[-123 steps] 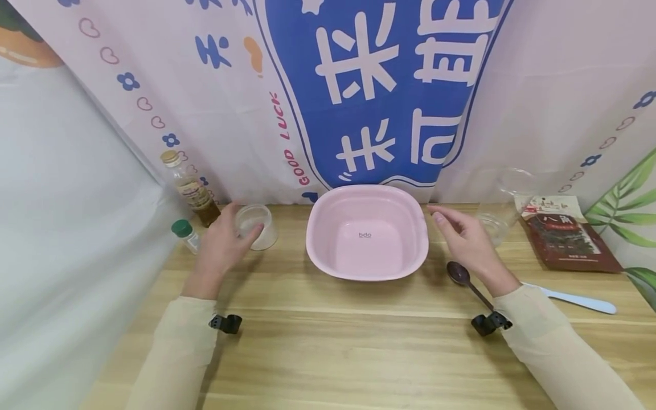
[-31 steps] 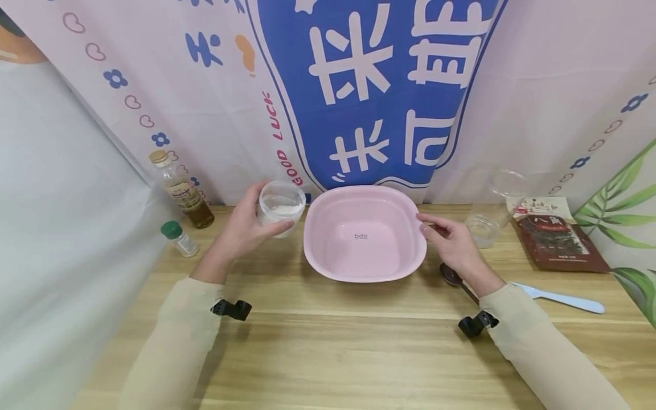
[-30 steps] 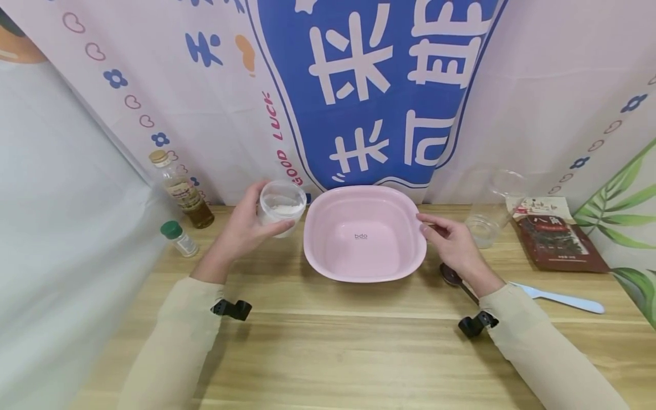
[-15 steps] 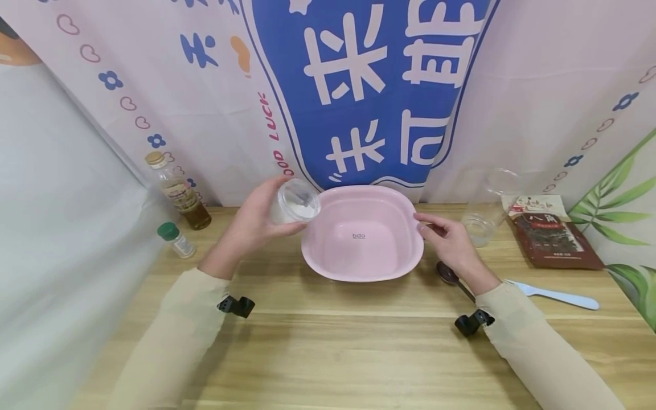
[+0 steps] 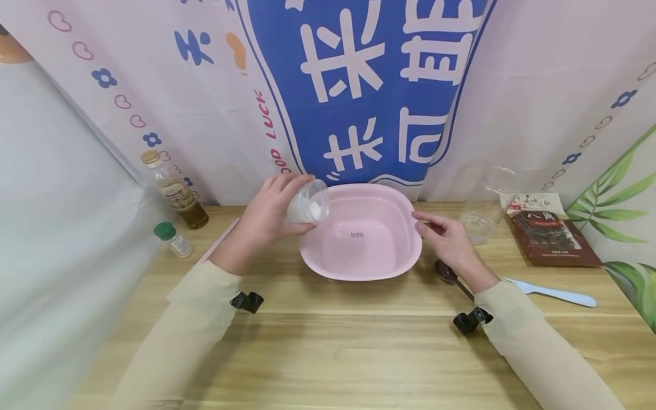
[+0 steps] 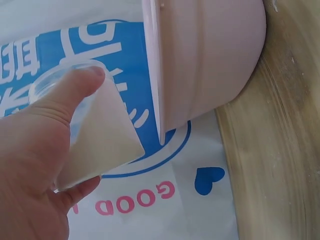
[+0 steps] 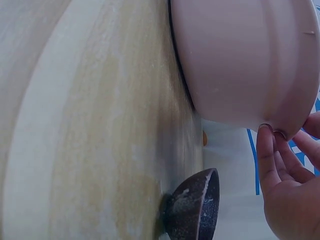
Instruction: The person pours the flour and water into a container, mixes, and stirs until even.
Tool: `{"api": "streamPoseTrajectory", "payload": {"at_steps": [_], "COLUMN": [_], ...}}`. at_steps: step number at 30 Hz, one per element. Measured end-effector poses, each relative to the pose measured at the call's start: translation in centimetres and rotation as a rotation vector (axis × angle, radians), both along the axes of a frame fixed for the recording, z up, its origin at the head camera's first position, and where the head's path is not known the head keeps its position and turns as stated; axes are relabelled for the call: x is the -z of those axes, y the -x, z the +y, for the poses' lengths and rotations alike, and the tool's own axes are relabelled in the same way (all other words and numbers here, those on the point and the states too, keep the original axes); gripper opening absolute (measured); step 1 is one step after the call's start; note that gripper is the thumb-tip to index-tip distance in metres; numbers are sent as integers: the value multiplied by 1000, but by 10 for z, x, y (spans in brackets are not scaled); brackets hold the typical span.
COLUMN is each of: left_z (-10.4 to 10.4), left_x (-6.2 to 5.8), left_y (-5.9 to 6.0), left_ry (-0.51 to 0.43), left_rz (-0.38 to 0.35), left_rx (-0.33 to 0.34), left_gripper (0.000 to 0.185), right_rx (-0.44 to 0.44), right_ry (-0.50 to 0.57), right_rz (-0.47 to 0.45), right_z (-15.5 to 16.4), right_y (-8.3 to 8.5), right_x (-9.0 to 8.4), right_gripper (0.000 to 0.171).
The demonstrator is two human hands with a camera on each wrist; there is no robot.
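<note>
My left hand (image 5: 266, 213) grips a clear plastic cup (image 5: 302, 205) of white powder (image 6: 107, 135), thumb on one side and fingers around the other. The cup is tilted, its mouth over the left rim of a pink basin (image 5: 359, 270) marked "bdo". No powder shows on the basin floor. At the basin's right side, my right hand (image 5: 451, 242) holds the rim; in the right wrist view its fingertips (image 7: 266, 131) press beneath the lip. Close below that hand lies a dark brown spoon (image 5: 445, 271), its handle partly hidden by the wrist.
Left stand an oil bottle (image 5: 179, 196) and a green-capped jar (image 5: 174, 242). A thin pink stick (image 5: 220, 242) is partly under my left arm. Right are a clear container (image 5: 479, 219), a brown spice bag (image 5: 553, 239) and a light-blue utensil (image 5: 564, 296). A printed cloth (image 5: 353, 102) hangs behind.
My left hand took hold of the cup, lifted it, carried it right to the basin and tipped it further. My right hand came onto the rim. The pink stick has come into view.
</note>
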State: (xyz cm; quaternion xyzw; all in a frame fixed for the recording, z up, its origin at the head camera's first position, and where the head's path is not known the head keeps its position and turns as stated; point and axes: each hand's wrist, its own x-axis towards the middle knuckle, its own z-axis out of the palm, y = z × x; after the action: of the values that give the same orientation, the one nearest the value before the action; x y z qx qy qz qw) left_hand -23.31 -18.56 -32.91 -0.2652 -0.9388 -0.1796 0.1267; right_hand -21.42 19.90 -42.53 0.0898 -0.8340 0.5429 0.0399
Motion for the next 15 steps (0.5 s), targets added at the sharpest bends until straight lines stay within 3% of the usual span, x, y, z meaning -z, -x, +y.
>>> {"api": "streamPoseTrajectory", "payload": {"at_steps": [8,15], "left_z": [9,17], "left_x": [0,0], "left_y": [1,1], "left_ry": [119,194], "left_rz": [128,179], "left_rx": [68,104], "left_gripper": [92,88], "right_rx": [4,-4], "right_ry": [3,28], "right_rz": [-1,-11], "right_z": [0,1], "right_y": [0,0], "right_x": [-2,-2], "right_gripper": [39,39]}}
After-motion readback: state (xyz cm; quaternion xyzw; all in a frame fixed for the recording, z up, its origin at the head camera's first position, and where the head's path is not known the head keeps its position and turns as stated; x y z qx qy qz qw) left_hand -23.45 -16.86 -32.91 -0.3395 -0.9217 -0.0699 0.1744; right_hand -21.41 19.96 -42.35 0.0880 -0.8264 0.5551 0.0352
